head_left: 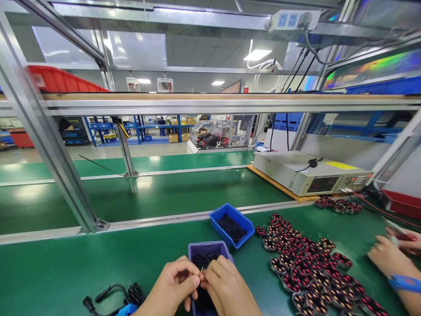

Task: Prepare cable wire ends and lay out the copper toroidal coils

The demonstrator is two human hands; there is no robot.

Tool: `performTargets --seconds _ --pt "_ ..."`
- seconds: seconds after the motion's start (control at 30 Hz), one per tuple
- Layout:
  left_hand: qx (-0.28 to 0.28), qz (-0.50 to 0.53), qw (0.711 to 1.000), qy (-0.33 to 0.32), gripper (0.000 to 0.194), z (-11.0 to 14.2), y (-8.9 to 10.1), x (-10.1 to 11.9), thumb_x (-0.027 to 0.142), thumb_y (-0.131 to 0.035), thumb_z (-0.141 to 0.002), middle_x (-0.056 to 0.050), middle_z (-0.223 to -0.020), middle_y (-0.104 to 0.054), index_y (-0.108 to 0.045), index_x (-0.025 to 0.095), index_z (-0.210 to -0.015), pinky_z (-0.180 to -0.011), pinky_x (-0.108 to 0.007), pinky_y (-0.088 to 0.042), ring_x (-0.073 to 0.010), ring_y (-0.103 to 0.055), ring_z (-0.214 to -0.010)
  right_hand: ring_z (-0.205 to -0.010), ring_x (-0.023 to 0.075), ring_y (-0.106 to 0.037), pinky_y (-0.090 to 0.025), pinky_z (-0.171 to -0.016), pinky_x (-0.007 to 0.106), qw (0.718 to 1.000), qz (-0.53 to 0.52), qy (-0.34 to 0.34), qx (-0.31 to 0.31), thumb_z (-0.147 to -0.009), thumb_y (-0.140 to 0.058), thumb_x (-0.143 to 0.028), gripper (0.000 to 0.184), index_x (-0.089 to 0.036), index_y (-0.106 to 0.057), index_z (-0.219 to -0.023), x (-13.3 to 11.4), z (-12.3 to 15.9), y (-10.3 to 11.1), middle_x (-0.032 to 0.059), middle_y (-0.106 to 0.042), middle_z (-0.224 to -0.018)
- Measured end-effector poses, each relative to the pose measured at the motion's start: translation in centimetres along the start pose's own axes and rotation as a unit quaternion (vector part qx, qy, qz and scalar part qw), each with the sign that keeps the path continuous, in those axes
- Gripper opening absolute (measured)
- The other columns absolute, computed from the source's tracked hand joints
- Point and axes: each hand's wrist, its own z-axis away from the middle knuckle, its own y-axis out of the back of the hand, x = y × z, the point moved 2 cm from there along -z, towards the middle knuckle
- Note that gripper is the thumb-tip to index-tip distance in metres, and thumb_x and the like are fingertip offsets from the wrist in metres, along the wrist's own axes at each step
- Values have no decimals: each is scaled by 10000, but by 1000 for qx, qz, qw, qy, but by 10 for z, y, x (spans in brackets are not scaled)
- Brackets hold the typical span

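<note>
My left hand (171, 285) and my right hand (226, 287) meet above a purple bin (205, 250) of small black parts at the near edge of the green bench. Both hands are closed in a pinch on a tiny yellowish piece (201, 272) held between their fingertips. A blue bin (232, 224) with more black parts stands just behind, tilted. To the right lies a spread of several round wound coils (305, 263) with red and dark windings.
A co-worker's hands (391, 254), one with a blue wrist strap, work at the right edge. A beige test instrument (312, 175) sits on a board behind the coils. Black cables (112, 298) lie at the lower left. Aluminium frame posts (49, 145) rise at left.
</note>
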Motion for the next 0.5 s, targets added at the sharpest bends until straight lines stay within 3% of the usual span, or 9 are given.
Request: performTargets --seconds 0.2,0.5 --pt "18 -29 999 -1 457 0 4 -5 599 -789 -702 3 -732 -513 -706 152 -747 -344 -140 -280 -67 -455 -488 -799 191 -599 -498 -716 294 988 -134 -10 78 -1022 -382 -110 260 -222 -592 -918 -3 -2 15 42 -643 -871" --pt "19 -39 999 -2 443 0 2 -5 588 -784 -699 0 -741 -504 -706 152 -703 -342 -143 -267 -58 -422 -476 -791 190 -607 -516 -698 270 988 -113 -2 108 -1022 -380 -114 282 -223 -629 -949 -3 -1 27 54 -615 -850"
